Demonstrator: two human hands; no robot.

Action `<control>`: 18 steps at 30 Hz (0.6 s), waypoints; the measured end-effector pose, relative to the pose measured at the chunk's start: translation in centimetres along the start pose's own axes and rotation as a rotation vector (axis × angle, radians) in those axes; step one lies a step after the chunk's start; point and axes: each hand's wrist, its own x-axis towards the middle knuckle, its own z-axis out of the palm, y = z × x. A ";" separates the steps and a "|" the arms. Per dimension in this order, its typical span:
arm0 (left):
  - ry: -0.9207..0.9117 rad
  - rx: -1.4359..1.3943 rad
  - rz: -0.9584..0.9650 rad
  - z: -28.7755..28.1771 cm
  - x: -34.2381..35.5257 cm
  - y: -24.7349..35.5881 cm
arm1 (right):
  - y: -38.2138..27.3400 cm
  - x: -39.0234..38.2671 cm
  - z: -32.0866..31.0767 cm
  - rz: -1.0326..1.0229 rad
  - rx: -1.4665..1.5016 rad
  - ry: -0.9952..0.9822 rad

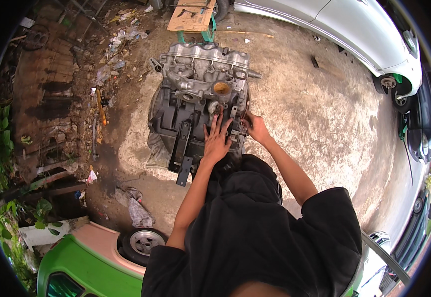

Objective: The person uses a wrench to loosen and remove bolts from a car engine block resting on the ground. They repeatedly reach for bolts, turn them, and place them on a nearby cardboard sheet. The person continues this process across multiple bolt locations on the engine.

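A car engine (203, 52) with a silvery ribbed top cover stands on the ground in front of me. Below that cover, a grey cast-metal manifold (188, 84) has a round opening with a tan inside. My left hand (217, 142) lies on the near part of the engine, its fingers stretched out and spread over the metal. At the engine's right edge, my right hand (256, 127) has its fingers curled in against a side part; whatever they pinch is too small and hidden to name. A long dark metal bracket (180, 146) sits left of my left hand.
Beyond the engine is a small wooden-topped table (190, 17) with green legs and tools on it. A silver car (354, 29) stands far right. At near left are a green car (91, 257) and a wheel (145, 242). Litter (119, 39) lies along the left.
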 end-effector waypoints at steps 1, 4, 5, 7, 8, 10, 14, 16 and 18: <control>0.019 -0.005 0.004 0.0 0.0 0.1 | -0.2 -0.2 0.0 -0.009 0.028 0.017; 0.029 -0.016 -0.004 -0.1 -0.1 0.1 | -1.4 -0.8 0.1 -0.094 0.023 0.097; 0.029 -0.018 -0.005 -0.1 -0.1 0.1 | -1.9 -1.0 0.2 -0.163 -0.041 0.144; 0.025 -0.017 -0.005 -0.1 -0.1 0.1 | -2.8 -1.0 -0.1 -0.191 -0.096 0.123; 0.023 -0.015 -0.005 -0.1 -0.1 0.1 | -3.2 -0.9 -0.5 -0.151 -0.086 0.055; 0.016 -0.008 -0.003 0.1 0.0 0.1 | -4.0 -0.7 -1.1 -0.132 -0.074 0.006; 0.005 0.008 -0.006 0.1 -0.1 -0.1 | -4.9 0.0 -2.0 -0.186 -0.057 -0.009; 0.006 0.003 -0.004 0.1 0.0 -0.1 | -4.9 0.0 -2.3 -0.204 -0.055 -0.034; -0.003 -0.011 -0.014 0.1 0.0 -0.1 | -4.6 -0.1 -2.2 -0.246 -0.054 -0.030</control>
